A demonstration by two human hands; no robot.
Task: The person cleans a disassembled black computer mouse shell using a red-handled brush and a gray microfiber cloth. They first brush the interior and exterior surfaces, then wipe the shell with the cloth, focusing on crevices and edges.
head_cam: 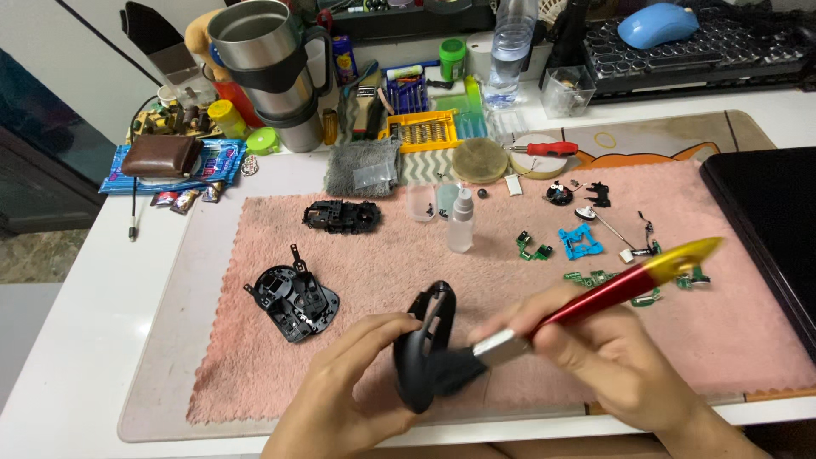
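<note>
— So what do we have in our hands?

— Our left hand (357, 374) grips a black plastic mouse shell (425, 348), smooth and curved, thumb on its near face and fingers curled behind it. We hold it on edge just above the front edge of the pink towel (357, 255), its long axis running roughly up and down, with the open loop end pointing away from us.

— And the right?

— Our right hand (612, 357) is closed around a brush (595, 297) with a glossy red handle, a gold tip and a silvery metal ferrule. Its long axis slants from upper right to lower left, and the dark bristles press on the shell's lower part. They blur, so we cannot make out their edges.

— Anything else on the fluffy towel?

— A black bottom frame (293, 302) lies at left, ribbed and hollow, with another black part (342, 216) beyond it. A small clear spray bottle (461, 221) stands upright near the middle. At right sit a blue plastic piece (581, 242) and small green circuit boards (533, 247), some hidden behind the brush. A red-handled screwdriver (544, 149) rests farther back.
</note>
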